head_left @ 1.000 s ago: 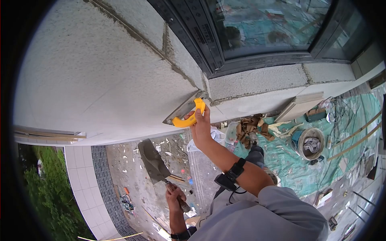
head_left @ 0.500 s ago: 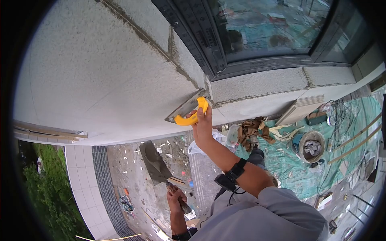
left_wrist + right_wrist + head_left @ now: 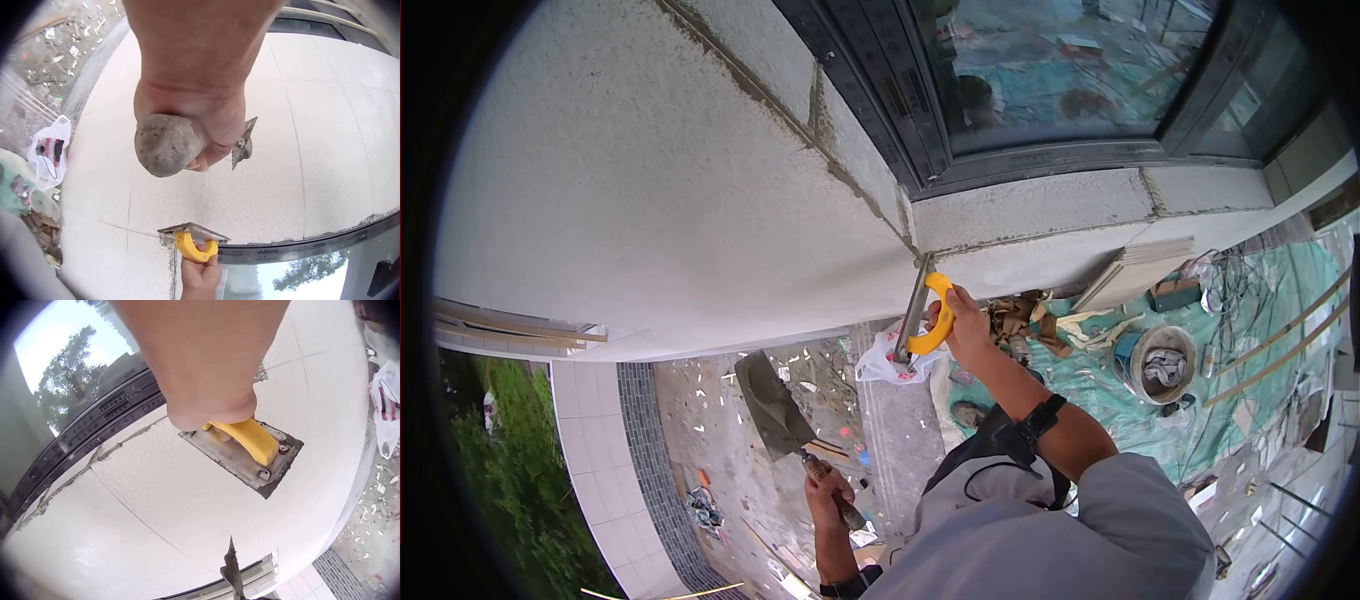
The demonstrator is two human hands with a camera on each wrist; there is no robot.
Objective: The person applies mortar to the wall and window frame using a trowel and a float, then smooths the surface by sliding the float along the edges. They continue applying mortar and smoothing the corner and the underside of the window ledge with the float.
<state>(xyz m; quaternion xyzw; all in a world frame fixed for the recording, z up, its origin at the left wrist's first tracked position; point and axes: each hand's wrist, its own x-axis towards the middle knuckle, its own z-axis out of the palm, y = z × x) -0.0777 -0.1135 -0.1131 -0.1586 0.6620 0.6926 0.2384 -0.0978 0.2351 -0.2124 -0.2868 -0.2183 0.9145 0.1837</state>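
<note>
Yellow-handled float: a flat, rectangular grey metal plate with a curved yellow plastic handle (image 3: 943,322); the plate is smeared, with dark residue along its edge.
Float's place: at the corner of the pale, rough-surfaced wall (image 3: 650,200), below the dark grey window frame (image 3: 1050,158); whether the plate touches the wall, I cannot tell.
Right hand (image 3: 970,325): fingers curled round the yellow handle, grasping it.
Brown-handled trowel: a broad, dull grey blade (image 3: 770,405) on a rounded, speckled brown handle (image 3: 850,516); held well apart from the float, above the littered floor in the head view.
Left hand (image 3: 828,492): fingers wrapped round the brown handle, its butt end protruding.
</note>
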